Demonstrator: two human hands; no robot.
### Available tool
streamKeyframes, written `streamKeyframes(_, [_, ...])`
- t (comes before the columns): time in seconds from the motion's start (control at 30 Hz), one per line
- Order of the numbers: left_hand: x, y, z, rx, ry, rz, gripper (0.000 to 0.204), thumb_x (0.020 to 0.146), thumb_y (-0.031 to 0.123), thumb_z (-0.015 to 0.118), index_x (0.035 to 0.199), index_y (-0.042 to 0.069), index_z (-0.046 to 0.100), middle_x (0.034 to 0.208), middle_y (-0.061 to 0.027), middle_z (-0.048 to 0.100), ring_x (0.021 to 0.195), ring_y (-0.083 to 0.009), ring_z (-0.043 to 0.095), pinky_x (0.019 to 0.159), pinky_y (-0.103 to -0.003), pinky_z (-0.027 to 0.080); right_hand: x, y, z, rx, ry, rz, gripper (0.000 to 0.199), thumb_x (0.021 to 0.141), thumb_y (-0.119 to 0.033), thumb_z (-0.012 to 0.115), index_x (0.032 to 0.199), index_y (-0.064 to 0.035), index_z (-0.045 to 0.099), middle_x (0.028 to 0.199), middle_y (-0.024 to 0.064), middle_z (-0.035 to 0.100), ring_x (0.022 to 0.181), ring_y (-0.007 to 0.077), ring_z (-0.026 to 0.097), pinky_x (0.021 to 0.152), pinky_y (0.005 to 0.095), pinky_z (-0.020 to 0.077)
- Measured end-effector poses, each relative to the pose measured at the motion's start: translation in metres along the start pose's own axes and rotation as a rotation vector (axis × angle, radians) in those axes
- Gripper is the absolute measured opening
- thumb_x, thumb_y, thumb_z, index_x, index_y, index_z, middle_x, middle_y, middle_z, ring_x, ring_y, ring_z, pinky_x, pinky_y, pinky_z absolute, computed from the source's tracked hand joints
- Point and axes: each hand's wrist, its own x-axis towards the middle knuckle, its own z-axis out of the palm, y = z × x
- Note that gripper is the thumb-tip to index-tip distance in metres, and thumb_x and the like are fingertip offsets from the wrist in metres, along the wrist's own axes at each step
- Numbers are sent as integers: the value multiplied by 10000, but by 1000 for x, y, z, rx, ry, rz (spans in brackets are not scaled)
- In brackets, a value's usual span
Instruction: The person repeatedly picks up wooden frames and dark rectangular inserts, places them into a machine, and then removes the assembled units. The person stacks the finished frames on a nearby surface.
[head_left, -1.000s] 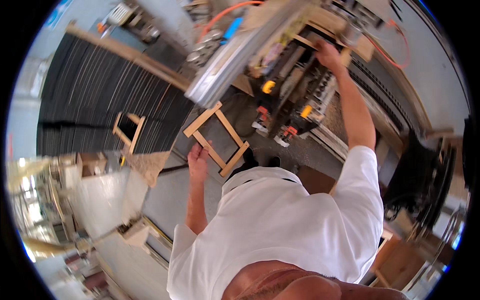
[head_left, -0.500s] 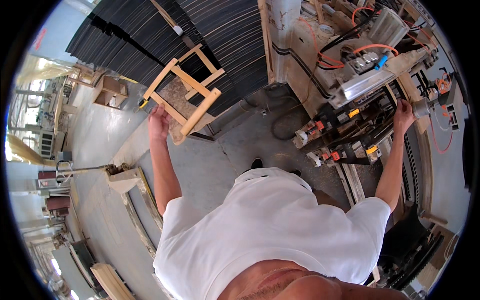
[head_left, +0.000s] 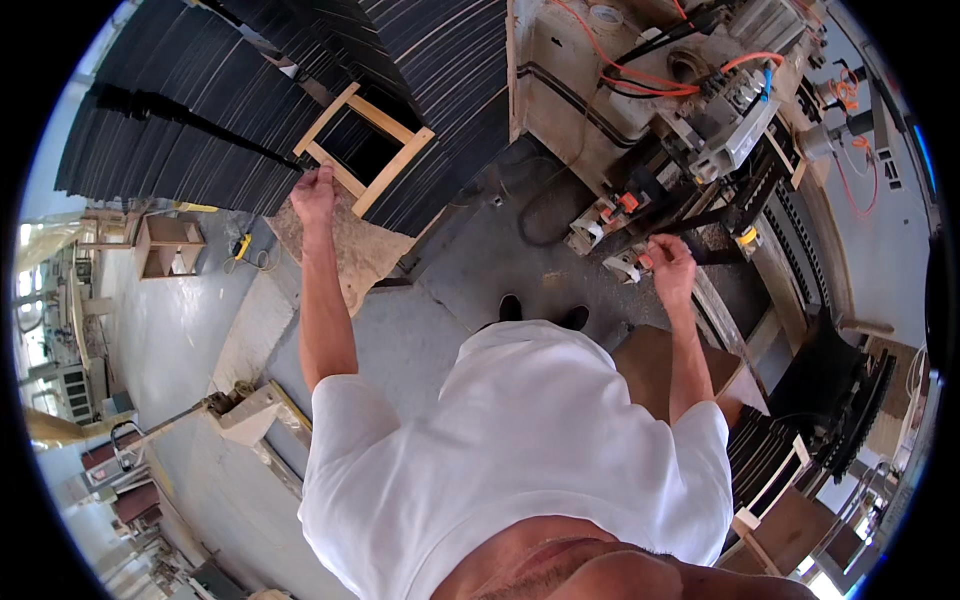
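My left hand (head_left: 313,195) is closed at the near-left rail of a light wooden frame (head_left: 392,172), a rectangle of four-sided slats with an open middle. The frame is held over a rough brown board (head_left: 350,245), in front of dark stacked sheets. My right hand (head_left: 672,268) has its fingers curled together beside a clamp with a white and red end (head_left: 625,266) on the machine. Anything between those fingers is too small to make out. A short wooden piece (head_left: 797,163) sits farther right in the machine.
Tall stacks of dark sheets (head_left: 450,75) stand ahead. The machine (head_left: 735,140) fills the right side, with orange hoses and metal cylinders. A wooden box (head_left: 168,247) and a yellow tool (head_left: 241,246) rest on the floor at left. A brown carton (head_left: 645,365) is beside my right arm.
My right hand has come back from the machine's far right side toward the clamps. My left hand and the frame have moved up toward the dark stacks, and a single frame outline now shows.
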Motion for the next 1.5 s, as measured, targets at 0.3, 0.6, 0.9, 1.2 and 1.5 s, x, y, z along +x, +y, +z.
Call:
streamKeyframes(0.3, [-100,76,52,656,-331,602,660,781,256,752,1322,2,471,1146,-243,614,1104,-395,549,964,-444,435,-51,22,20,-36,-37,141,113,869,-62,659,965,-3,664,816,52,675,736,102,618,700,255,498])
streamKeyframes(0.6, [-96,64,70,655,-214,588,662,763,259,761,1327,62,474,1074,-212,642,1015,-399,592,885,-474,470,-96,43,-40,-45,82,151,112,865,-54,649,967,-9,657,830,90,691,738,136,644,693,283,516])
streamKeyframes(0.9, [-178,81,110,432,71,930,551,814,221,740,1250,-47,535,1171,-257,599,1080,-418,564,954,-465,442,-156,-5,-216,-288,344,75,204,853,-53,677,1052,-29,637,1080,126,665,1013,247,649,834,326,517])
streamKeyframes(1.2, [-372,113,285,-248,-893,562,342,920,98,631,1226,-32,553,1132,-133,651,1031,-188,623,907,-304,492,-295,2,-377,-1137,758,499,358,854,-191,664,1177,-62,579,1304,146,550,1217,334,497,996,440,391])
streamKeyframes(1.5, [-420,225,458,-280,-1263,277,397,936,221,634,1234,-29,559,1148,-125,640,1046,-216,620,903,-334,492,-348,25,-376,-626,1018,699,231,892,-135,605,1106,-51,616,1051,165,649,938,315,625,802,388,486])
